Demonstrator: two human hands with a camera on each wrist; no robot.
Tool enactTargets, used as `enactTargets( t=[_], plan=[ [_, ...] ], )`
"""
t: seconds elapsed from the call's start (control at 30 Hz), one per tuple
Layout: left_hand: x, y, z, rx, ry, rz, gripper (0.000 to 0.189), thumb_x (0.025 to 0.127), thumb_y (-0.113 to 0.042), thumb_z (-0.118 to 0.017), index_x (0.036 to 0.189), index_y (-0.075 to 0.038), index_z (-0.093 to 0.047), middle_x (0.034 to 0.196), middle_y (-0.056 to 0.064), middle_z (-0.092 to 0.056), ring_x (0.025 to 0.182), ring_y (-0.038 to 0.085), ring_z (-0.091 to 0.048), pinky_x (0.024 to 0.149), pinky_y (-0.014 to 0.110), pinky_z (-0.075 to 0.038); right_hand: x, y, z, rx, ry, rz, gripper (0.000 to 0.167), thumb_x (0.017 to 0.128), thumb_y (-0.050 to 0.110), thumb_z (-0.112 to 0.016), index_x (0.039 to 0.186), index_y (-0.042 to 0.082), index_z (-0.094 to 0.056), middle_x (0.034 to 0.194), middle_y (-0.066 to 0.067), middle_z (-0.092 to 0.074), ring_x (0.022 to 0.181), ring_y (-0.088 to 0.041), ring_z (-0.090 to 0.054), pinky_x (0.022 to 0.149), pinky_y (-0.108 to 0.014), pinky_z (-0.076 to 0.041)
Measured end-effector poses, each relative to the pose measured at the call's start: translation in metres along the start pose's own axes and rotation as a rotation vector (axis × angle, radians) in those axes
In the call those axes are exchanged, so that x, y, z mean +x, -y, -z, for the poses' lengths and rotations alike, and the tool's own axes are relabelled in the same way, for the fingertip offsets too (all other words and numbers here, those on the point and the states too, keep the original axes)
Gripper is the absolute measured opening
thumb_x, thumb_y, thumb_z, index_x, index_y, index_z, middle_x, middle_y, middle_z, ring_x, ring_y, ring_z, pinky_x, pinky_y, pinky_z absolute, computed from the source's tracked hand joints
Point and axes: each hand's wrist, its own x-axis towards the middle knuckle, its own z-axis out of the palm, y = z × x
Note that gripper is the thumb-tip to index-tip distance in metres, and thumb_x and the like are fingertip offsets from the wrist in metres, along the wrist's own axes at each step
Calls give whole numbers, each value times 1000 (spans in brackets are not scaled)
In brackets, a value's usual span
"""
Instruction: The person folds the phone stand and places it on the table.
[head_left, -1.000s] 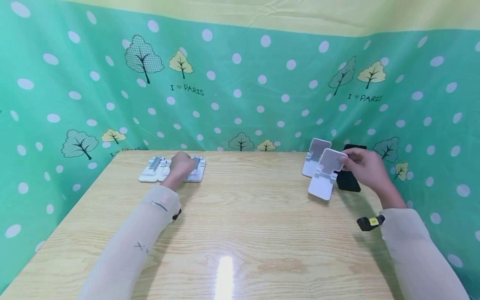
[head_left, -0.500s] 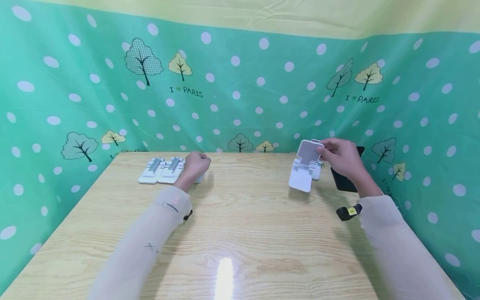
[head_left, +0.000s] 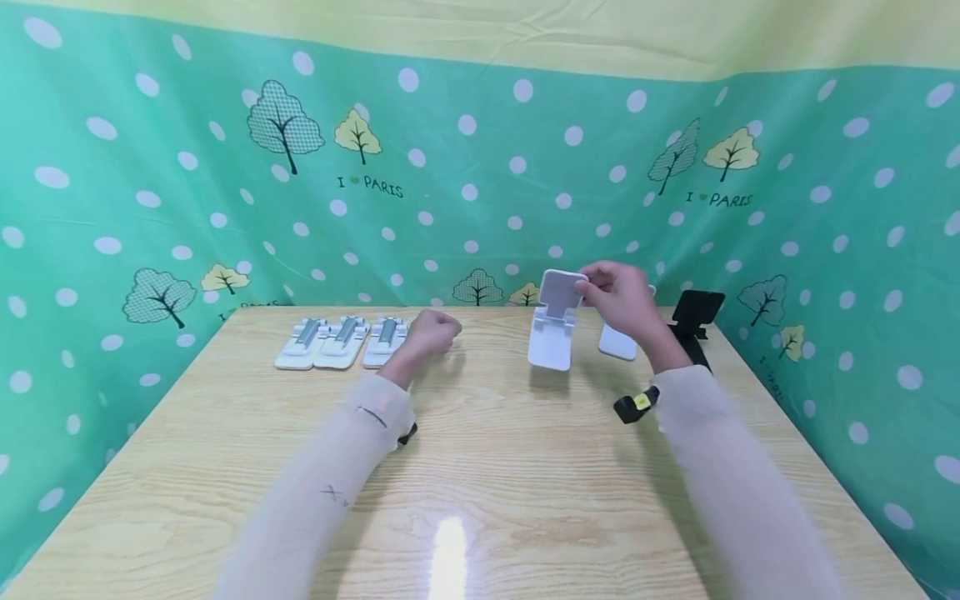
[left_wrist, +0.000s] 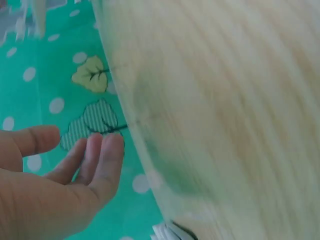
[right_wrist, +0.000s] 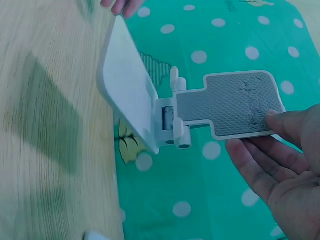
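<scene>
My right hand (head_left: pixel 618 300) pinches the top plate of a white phone stand (head_left: pixel 551 343) between thumb and fingers, holding it unfolded over the table's back part. In the right wrist view, the stand's grey textured pad (right_wrist: pixel 235 105) and hinge show clearly, its white base (right_wrist: pixel 125 75) angled from it. My left hand (head_left: pixel 431 333) hovers left of that stand, fingers loosely bent; the left wrist view shows nothing between its thumb and fingers (left_wrist: pixel 107 165). Beside it lie three folded white phone stands in a row, the nearest (head_left: pixel 381 348) partly covered by the hand.
Another white phone stand (head_left: pixel 617 343) is on the table, partly hidden behind my right hand. At the right back corner sits a black phone stand (head_left: pixel 697 308), unfolded. A green dotted curtain (head_left: pixel 480 217) hangs along the table's (head_left: pixel 480 450) back and sides.
My right hand has carried the white phone stand leftward, away from the black one. My left hand has moved right, off the row of folded stands.
</scene>
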Motion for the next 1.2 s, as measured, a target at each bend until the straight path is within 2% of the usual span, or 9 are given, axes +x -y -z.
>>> enactTargets(
  t=[0.1, 0.2, 0.37, 0.43, 0.57, 0.77, 0.97, 1.2],
  plan=[
    [1, -3, -12, -50, 50, -10, 40, 102, -18, -58, 137, 2, -60, 133, 16, -63, 116, 31, -64, 98, 39, -57, 7, 7, -11, 10, 12, -3, 24, 103, 16, -64, 121, 1, -68, 111, -18, -73, 97, -34, -72, 79, -41, -63],
    [2, -7, -23, -181, 110, -5, 41, 103, -15, -57, 139, 5, -56, 131, 21, -63, 117, 36, -64, 98, 40, -58, 12, 12, -21, 6, 18, 3, 24, 103, 17, -64, 120, 1, -68, 110, -17, -74, 94, -31, -72, 77, -38, -62],
    [6, -9, -37, -395, 190, 51, 39, 107, -17, -52, 138, 8, -53, 128, 26, -63, 114, 39, -66, 99, 44, -58, 20, 20, -40, -1, 23, 43, 21, 102, 17, -65, 117, 3, -69, 103, -14, -74, 90, -26, -70, 74, -36, -60],
    [6, -9, -41, -468, 203, 75, 39, 109, -20, -47, 137, 7, -54, 127, 25, -63, 111, 38, -67, 98, 45, -58, 23, 23, -47, 3, 24, 60, 20, 102, 16, -65, 116, 3, -70, 101, -13, -73, 90, -26, -69, 73, -36, -60],
    [7, -11, -44, -590, 203, 116, 44, 112, -25, -36, 138, 6, -53, 127, 23, -63, 107, 33, -67, 97, 45, -58, 26, 31, -58, 26, 12, 73, 18, 102, 15, -66, 114, 3, -70, 99, -12, -71, 89, -25, -68, 72, -36, -59],
    [8, -16, -46, -746, 186, 165, 45, 112, -25, -34, 143, 3, -48, 122, 19, -60, 99, 29, -64, 94, 43, -57, 27, 36, -65, 45, -21, 72, 19, 101, 14, -66, 116, 3, -70, 104, -11, -73, 89, -24, -69, 74, -36, -61],
    [6, -14, -45, -834, 162, 173, 38, 110, -19, -37, 139, 3, -51, 112, 14, -62, 89, 24, -65, 82, 35, -59, 28, 40, -69, 69, -43, 90, 21, 101, 16, -66, 119, 4, -71, 109, -12, -74, 92, -27, -71, 75, -36, -61],
    [3, -10, -45, -902, 135, 160, 37, 110, -19, -43, 139, 2, -51, 114, 14, -63, 93, 25, -65, 83, 34, -59, 29, 42, -70, 95, -57, 98, 22, 102, 16, -65, 120, 4, -72, 108, -12, -74, 90, -30, -71, 70, -34, -60]
  ],
)
